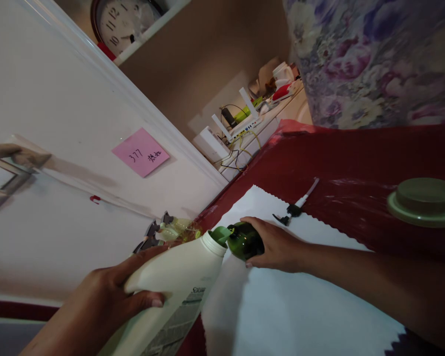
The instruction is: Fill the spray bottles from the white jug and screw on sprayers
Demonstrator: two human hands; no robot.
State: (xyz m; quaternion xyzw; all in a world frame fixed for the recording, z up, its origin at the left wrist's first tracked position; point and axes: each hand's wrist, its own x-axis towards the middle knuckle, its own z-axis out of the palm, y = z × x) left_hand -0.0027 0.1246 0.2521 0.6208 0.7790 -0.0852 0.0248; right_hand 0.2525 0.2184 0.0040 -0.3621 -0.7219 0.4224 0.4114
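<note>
My left hand (107,296) is wrapped round a large white plastic bottle (178,282) and holds it tilted, its open neck with a green spout against the mouth of a small dark green bottle (244,241). My right hand (278,244) grips that green bottle over a white cloth (282,306) spread on a red-covered table (356,163). A black pump head with a white tube (296,207) lies on the cloth just beyond my right hand.
A green round lid (424,200) sits on the red table at the right. A white router (241,123), cables and clutter stand on a white shelf behind. A pink note (141,152) sticks to the wall, a clock (118,22) above. Flowered fabric (378,59) hangs top right.
</note>
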